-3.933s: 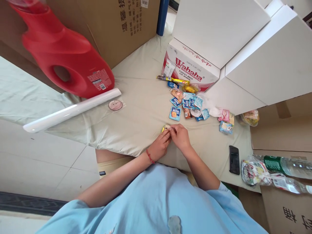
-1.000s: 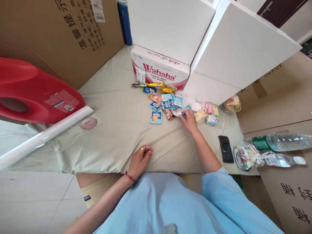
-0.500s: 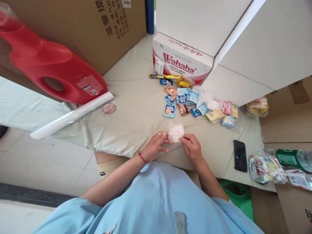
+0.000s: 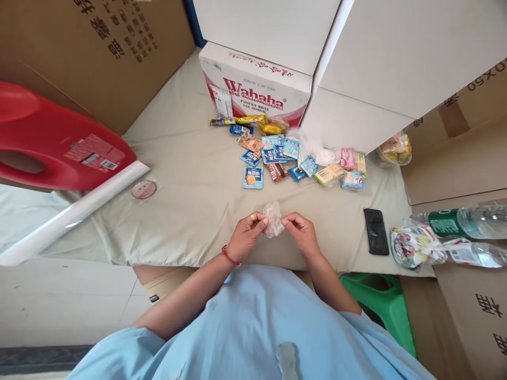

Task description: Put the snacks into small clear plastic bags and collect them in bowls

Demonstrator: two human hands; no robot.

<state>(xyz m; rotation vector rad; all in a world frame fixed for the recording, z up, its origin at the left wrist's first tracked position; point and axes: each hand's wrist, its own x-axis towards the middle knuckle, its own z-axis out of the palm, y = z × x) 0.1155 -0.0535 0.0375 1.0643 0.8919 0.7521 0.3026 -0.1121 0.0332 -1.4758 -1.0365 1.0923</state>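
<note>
A small, crumpled clear plastic bag (image 4: 273, 219) is stretched between my hands near the front edge of the cloth-covered surface (image 4: 190, 211). My left hand (image 4: 247, 233), with a ring and a red bracelet at the wrist, pinches its left side. On the right side, my right hand (image 4: 303, 233) grips it between thumb and forefinger. Just beyond lies a blue snack packet (image 4: 252, 178). Behind that, several small snack packets (image 4: 277, 153) lie in a loose heap, along with a yellow-wrapped stick (image 4: 251, 120).
A Wahaha carton (image 4: 257, 87) stands at the back. To the left are a red jug (image 4: 59, 142), a white roll (image 4: 75, 214) and a pink disc (image 4: 144, 189). On the right lie a black phone (image 4: 376, 232) and plastic bottles (image 4: 471, 221). A green stool (image 4: 386, 301) is below.
My left fingers, spread before, now pinch the plastic bag. The bag looks more bunched up between both hands. The whole view has shifted, so the background sits further left.
</note>
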